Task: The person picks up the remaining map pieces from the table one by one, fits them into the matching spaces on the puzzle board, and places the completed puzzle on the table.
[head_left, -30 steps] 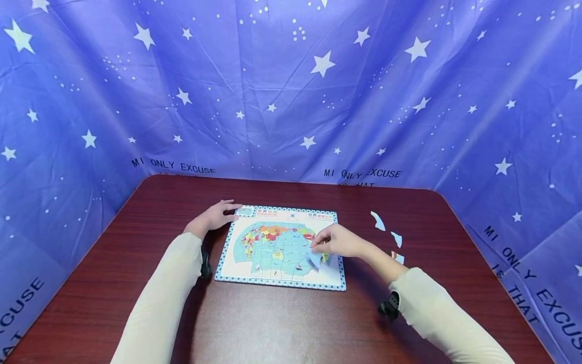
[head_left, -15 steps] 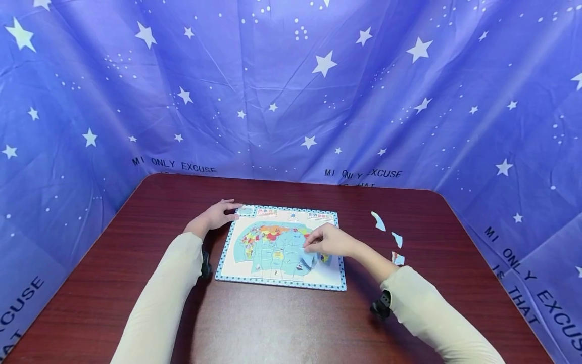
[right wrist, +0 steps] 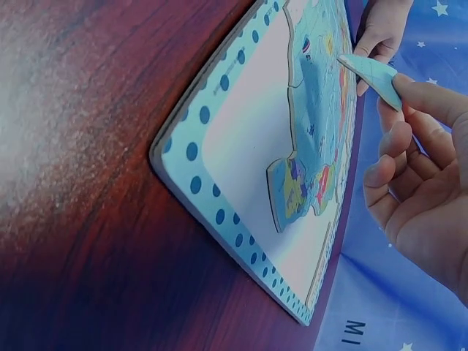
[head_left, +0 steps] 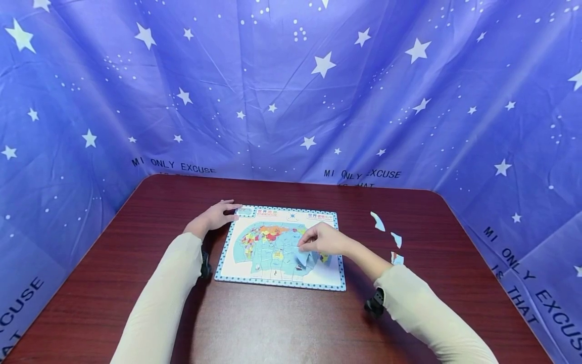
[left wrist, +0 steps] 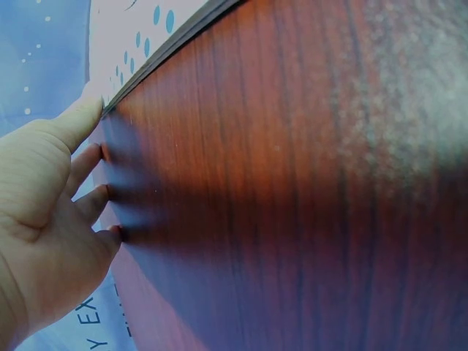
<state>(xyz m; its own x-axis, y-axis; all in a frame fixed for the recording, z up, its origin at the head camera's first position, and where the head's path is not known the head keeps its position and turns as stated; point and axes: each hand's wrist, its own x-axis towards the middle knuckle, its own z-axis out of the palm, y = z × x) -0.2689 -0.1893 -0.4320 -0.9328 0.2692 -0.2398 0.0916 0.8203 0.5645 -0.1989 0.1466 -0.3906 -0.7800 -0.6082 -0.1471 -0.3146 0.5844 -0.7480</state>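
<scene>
A world map jigsaw puzzle (head_left: 263,253) in a flat board with a blue dotted border lies on the table. My right hand (head_left: 328,239) pinches a light blue puzzle piece (right wrist: 374,79) between thumb and fingers, tilted above the map's right half. In the right wrist view, the white bed of the tray (right wrist: 245,135) shows between the joined pieces and the border. At the board's far left corner rests my left hand (head_left: 217,215). The left wrist view has its thumb touching the board's edge (left wrist: 164,51) and its other fingers spread against the table.
To the right of the board lie three loose puzzle pieces: a curved one (head_left: 378,221), a middle one (head_left: 397,239) and a partly orange one (head_left: 397,258). The dark red wooden table (head_left: 273,323) meets a blue star-printed curtain (head_left: 282,101) behind and at both sides.
My right hand has moved a little to the left over the map, carrying the puzzle piece. The left hand and the board have stayed in place.
</scene>
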